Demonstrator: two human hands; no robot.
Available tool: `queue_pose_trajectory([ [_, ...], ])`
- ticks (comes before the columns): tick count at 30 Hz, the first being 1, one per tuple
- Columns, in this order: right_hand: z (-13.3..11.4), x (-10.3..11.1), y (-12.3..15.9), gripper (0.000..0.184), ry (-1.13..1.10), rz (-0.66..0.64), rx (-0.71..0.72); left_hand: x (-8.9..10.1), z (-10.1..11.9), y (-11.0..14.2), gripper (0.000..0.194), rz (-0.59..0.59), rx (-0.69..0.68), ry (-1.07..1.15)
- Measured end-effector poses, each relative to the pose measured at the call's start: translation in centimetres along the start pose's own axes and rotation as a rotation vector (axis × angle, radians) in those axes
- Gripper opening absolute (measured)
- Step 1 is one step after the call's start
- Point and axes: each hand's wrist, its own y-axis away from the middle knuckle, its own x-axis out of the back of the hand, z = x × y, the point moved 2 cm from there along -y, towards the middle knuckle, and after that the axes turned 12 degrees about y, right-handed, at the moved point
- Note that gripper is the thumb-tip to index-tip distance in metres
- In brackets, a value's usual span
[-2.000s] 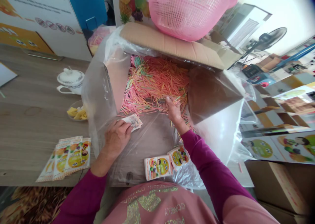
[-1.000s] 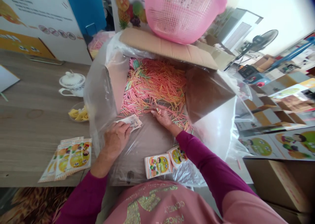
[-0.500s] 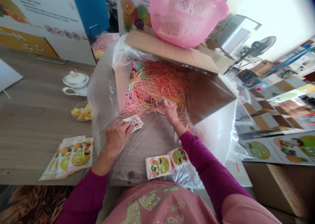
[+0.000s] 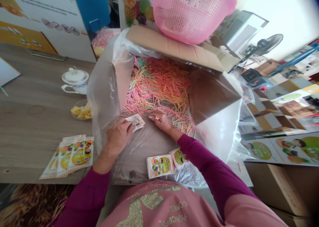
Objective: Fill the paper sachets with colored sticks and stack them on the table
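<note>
Head view, one person's work station, items as found.

1. Left hand [image 4: 119, 136]: fingers [image 4: 129, 128] bent over a small printed paper packet [image 4: 136, 121], gripping it against a clear plastic liner [image 4: 147, 147]; the packet sits directly under the fingertips.

2. Right hand [image 4: 161, 122]: lying palm down on the liner, at the near edge of a heap of thin pink, yellow and green sticks [image 4: 159, 84]. Loose sticks lie just beside the fingers [image 4: 153, 117], which are drawn into a pinch; anything between them is too small to tell.

3. Cardboard box [image 4: 171, 47]: holds the liner and the heap, its flaps spread.

4. Pink plastic basket [image 4: 191, 14]: perched on the far box flap, tilted.

5. Two printed packets [image 4: 159, 165]: on the liner, between the forearms, near the body.

6. Fanned printed packets [image 4: 71, 157]: on the wooden bench [image 4: 30, 137], left of the box.

7. White lidded china sugar bowl [image 4: 75, 81] and clear dish of yellow snacks [image 4: 81, 110]: on the bench, just beside the liner.
</note>
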Motion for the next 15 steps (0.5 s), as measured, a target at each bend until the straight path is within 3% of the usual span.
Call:
queue_pose_trajectory([
  [5,-0.8,1.2,0.4,0.055,0.027,0.025,0.05,0.2,0.1,0.2,0.026,0.017,-0.024,0.043],
  [11,-0.9,1.7,0.8,0.054,0.32,-0.15,0.006,0.0,-0.5,0.4,0.023,0.021,-0.051,0.016],
  [15,-0.3,1.0,0.6,0.054,0.418,-0.161,-0.047,-0.3,-1.1,0.4,0.025,0.039,-0.081,0.067],
])
